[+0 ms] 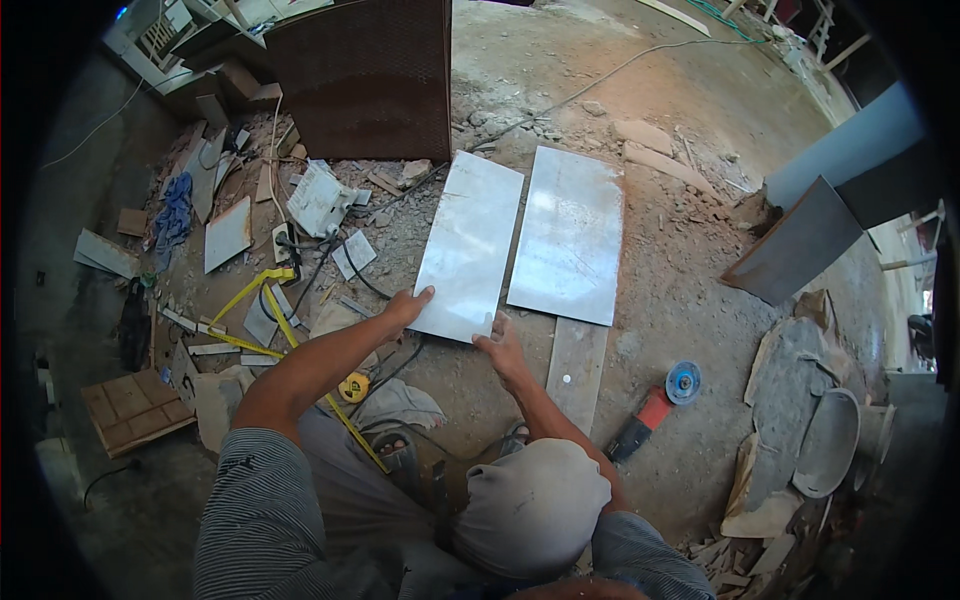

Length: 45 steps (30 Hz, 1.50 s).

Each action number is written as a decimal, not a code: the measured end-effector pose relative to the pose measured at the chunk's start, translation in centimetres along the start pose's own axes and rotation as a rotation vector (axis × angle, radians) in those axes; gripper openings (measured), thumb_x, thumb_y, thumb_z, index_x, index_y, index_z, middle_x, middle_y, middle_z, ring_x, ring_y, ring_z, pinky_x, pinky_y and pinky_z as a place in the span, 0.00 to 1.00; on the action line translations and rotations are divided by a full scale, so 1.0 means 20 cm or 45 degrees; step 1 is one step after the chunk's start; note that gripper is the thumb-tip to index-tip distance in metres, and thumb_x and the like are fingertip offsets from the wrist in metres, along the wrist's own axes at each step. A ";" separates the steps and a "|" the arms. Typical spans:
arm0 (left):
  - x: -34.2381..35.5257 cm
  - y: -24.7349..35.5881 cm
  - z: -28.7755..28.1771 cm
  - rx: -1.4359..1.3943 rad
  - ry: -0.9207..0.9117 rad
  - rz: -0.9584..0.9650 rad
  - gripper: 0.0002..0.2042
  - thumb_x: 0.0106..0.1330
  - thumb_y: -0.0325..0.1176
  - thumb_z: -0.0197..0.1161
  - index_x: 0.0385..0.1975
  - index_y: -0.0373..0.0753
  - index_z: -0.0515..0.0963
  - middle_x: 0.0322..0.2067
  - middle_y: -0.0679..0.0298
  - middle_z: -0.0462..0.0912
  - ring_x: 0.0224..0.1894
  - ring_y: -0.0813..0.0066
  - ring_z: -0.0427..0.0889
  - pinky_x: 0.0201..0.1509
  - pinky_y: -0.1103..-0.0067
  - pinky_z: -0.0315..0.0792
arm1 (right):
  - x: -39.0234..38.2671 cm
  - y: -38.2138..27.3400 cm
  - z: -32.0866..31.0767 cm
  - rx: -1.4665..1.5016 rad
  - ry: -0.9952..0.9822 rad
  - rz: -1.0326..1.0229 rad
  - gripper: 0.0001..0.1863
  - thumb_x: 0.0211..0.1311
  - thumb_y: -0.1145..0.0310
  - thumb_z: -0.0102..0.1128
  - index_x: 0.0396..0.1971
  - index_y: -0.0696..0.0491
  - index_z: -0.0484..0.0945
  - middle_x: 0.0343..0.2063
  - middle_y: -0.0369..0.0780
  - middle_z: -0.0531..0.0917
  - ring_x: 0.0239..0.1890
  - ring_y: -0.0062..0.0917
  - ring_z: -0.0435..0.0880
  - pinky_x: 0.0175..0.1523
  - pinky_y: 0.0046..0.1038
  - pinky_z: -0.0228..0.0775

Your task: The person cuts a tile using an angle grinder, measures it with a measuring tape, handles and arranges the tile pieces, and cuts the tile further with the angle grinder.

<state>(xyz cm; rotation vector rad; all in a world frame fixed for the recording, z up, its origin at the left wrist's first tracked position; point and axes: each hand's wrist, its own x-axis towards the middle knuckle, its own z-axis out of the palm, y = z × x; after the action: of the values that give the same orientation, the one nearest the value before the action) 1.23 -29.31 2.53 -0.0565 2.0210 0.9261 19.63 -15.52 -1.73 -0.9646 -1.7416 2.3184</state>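
A long pale glossy tile (468,235) lies in front of me, its near end between my hands. My left hand (408,306) grips the near left corner, thumb on top. At the near right corner, my right hand (502,350) has its thumb and fingers closed on the edge. A second pale tile (568,230) rests just to the right, a narrow gap between the two. Under that tile's near end a grey strip (577,375) runs toward me. The undersides of both tiles are hidden.
An angle grinder (655,410) with a blue disc lies at right. Left of my knees sits a yellow tape measure (353,387), its blade pulled out. Cables, rubble and broken tiles cover the left side. A dark brown panel (360,80) stands beyond; a basin (828,443) lies far right.
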 end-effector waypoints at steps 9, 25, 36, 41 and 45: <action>-0.25 0.32 -0.13 -0.619 -0.374 0.178 0.23 0.67 0.41 0.60 0.53 0.31 0.68 0.44 0.54 0.79 0.44 0.66 0.81 0.48 0.71 0.77 | -0.04 -0.60 -0.03 0.211 -0.129 0.323 0.20 0.60 0.68 0.59 0.49 0.62 0.68 0.37 0.38 0.76 0.34 0.20 0.74 0.36 0.23 0.69; -1.43 0.27 -0.27 -1.886 -0.401 0.178 0.18 0.68 0.39 0.57 0.51 0.34 0.70 0.46 0.61 0.77 0.49 0.70 0.77 0.53 0.71 0.74 | -0.69 -1.64 0.37 -0.151 -0.447 0.002 0.25 0.59 0.63 0.52 0.51 0.66 0.68 0.36 0.46 0.81 0.33 0.28 0.84 0.30 0.24 0.79; -1.72 -0.07 -0.46 -2.100 0.039 0.670 0.23 0.67 0.36 0.58 0.60 0.37 0.62 0.53 0.59 0.72 0.57 0.68 0.72 0.57 0.67 0.71 | -0.63 -1.64 1.00 -0.187 -0.876 -0.272 0.31 0.52 0.69 0.52 0.54 0.74 0.65 0.44 0.54 0.77 0.47 0.36 0.79 0.55 0.31 0.68; -1.85 -0.45 -0.67 -1.299 1.118 0.819 0.31 0.60 0.43 0.66 0.60 0.37 0.62 0.59 0.57 0.67 0.64 0.62 0.64 0.65 0.63 0.60 | -0.64 -1.77 1.27 -0.134 -1.070 -0.197 0.28 0.54 0.66 0.50 0.51 0.74 0.68 0.41 0.54 0.78 0.44 0.35 0.80 0.54 0.31 0.69; -2.03 -0.36 -0.73 0.471 1.567 1.094 0.32 0.54 0.44 0.71 0.56 0.40 0.67 0.58 0.53 0.70 0.65 0.55 0.64 0.72 0.58 0.40 | -0.73 -1.75 1.50 -0.078 -1.086 -0.127 0.24 0.55 0.68 0.51 0.46 0.73 0.71 0.39 0.53 0.79 0.41 0.32 0.80 0.51 0.28 0.70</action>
<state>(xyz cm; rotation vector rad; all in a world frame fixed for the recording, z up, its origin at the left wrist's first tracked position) 18.26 -55.61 33.08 0.6407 3.4706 1.1194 5.19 -34.71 40.29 0.1881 -2.0235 2.8269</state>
